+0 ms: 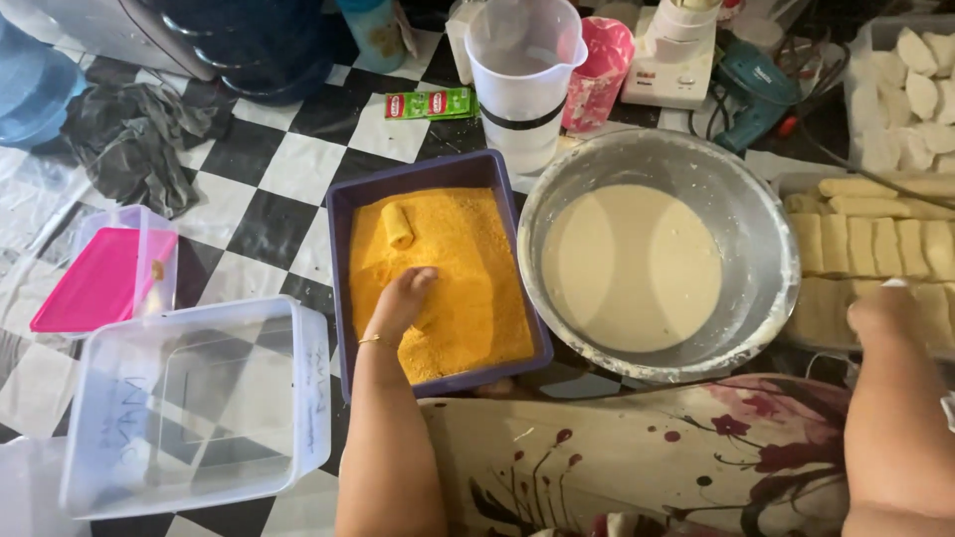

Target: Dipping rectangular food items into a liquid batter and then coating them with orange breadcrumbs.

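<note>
My left hand [403,301] rests palm down in the orange breadcrumbs of a purple rectangular tray [339,214], fingers dug into the crumbs; whether it holds anything is hidden. A crumb-coated roll [398,225] lies near the tray's far end. To the right stands a metal bowl [766,214] of pale batter. My right hand [885,310] reaches over a tray of pale uncoated rolls [867,244] at the right edge, its fingers curled down out of sight.
An empty clear plastic container [199,403] sits at the near left, with a smaller clear box and pink lid [104,278] behind it. A clear jug [521,75], a pink cup [600,70], a blender base and a teal drill stand at the back. My floral-clothed lap [637,457] lies below.
</note>
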